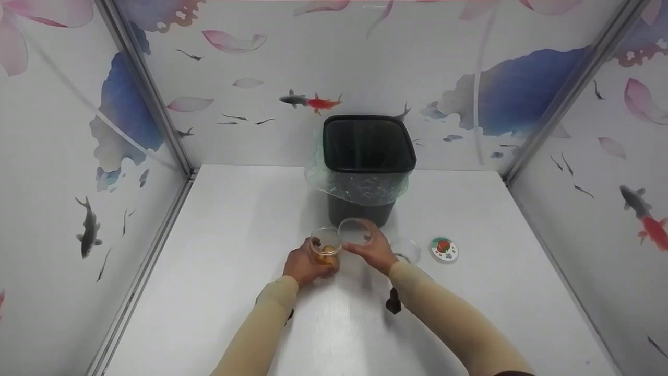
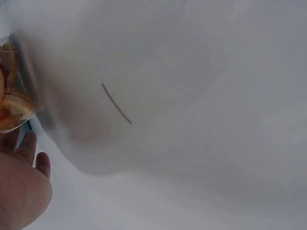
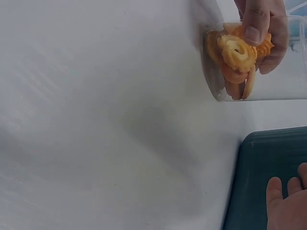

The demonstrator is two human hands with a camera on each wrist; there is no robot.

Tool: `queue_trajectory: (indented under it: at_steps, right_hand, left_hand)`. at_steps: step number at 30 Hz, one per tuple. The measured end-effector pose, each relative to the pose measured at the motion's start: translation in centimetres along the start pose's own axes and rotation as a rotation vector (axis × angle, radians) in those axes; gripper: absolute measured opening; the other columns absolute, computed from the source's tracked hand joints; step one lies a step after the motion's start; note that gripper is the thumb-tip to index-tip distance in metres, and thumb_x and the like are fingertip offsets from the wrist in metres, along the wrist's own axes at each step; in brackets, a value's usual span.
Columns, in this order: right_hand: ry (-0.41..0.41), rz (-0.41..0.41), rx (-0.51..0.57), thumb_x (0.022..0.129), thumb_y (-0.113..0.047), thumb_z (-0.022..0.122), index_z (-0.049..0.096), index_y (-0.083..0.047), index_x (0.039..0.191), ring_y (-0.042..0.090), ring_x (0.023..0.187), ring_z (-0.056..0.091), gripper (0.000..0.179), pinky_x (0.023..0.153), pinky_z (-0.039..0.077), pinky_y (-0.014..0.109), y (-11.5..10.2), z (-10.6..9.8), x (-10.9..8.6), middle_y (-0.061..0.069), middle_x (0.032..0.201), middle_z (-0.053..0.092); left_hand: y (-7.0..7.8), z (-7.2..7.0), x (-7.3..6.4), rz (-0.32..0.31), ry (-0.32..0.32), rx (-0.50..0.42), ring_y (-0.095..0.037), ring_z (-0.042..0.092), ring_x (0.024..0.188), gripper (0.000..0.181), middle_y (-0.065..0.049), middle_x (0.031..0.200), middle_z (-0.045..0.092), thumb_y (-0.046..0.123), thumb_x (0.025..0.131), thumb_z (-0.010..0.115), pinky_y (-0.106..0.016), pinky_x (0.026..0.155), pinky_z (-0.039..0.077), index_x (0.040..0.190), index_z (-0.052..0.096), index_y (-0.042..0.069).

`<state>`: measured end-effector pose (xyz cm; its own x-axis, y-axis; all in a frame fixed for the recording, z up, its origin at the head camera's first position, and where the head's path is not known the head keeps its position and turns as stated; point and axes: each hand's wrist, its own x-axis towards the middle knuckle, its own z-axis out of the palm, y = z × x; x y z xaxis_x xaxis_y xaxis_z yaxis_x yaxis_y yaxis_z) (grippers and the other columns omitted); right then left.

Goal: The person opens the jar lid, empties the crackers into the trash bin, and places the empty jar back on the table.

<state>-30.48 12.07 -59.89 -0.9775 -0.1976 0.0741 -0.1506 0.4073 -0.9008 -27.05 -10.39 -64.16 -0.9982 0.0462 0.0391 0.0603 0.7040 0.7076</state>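
A clear plastic jar [image 1: 326,242] stands in my left hand [image 1: 308,265], which grips it around the side. Golden swirl-shaped butter cookies [image 3: 237,52] fill its lower part, and the left thumb and fingers show against its wall in the right wrist view. My right hand [image 1: 377,249] pinches a clear round plastic lid [image 1: 354,228] by its edge, close beside the jar's rim. Only the fingers and palm of that hand appear in the right wrist view; the lid is out of sight there.
Behind the hands stands a black bin [image 1: 360,211] with a pale green plastic bag [image 1: 365,188] folded over its rim. To the right lie another clear round piece [image 1: 409,250], partly behind the right wrist, and a round printed lid [image 1: 444,249]. Patterned walls enclose the white table [image 1: 235,250].
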Motion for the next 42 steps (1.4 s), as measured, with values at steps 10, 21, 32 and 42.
queue_trajectory:
  at_steps: [10,21,32,42]
  right_hand:
    - [0.071,0.009,0.041,0.072,-0.038,0.089,0.048,-0.009,0.144,0.037,0.126,0.051,0.088,0.105,0.041,0.049,0.7,0.2,0.3,0.012,0.144,0.049]
    - [0.12,0.045,-0.013,0.068,-0.039,0.092,0.051,-0.014,0.141,0.036,0.126,0.051,0.088,0.102,0.042,0.047,1.7,0.5,0.0,0.01,0.142,0.051]
    - [0.094,0.049,-0.205,0.066,-0.044,0.091,0.047,-0.001,0.142,0.035,0.133,0.045,0.098,0.111,0.034,0.045,3.9,1.7,-0.3,0.018,0.142,0.051]
    - [0.059,0.03,-0.405,0.064,-0.052,0.089,0.045,0.0,0.145,0.035,0.137,0.04,0.105,0.114,0.029,0.043,5.0,2.2,-0.5,0.02,0.146,0.047]
  left_hand:
    - [-0.1,-0.1,0.1,0.014,0.015,-0.015,-0.025,0.062,0.111,0.09,-0.011,0.124,0.065,0.049,0.065,0.086,-0.041,0.098,0.048,0.136,0.05,0.007]
    - [-0.4,0.1,0.2,0.031,0.026,-0.045,-0.025,0.063,0.109,0.09,-0.011,0.12,0.067,0.046,0.063,0.088,-0.041,0.096,0.049,0.135,0.052,0.006]
    - [-0.3,0.1,0.2,0.038,0.029,-0.009,-0.026,0.062,0.111,0.093,-0.01,0.124,0.066,0.049,0.063,0.087,-0.041,0.097,0.048,0.137,0.051,0.005]
    - [-0.4,0.0,0.1,0.034,0.017,-0.02,-0.026,0.061,0.112,0.091,-0.01,0.123,0.066,0.049,0.063,0.09,-0.041,0.098,0.047,0.135,0.051,0.007]
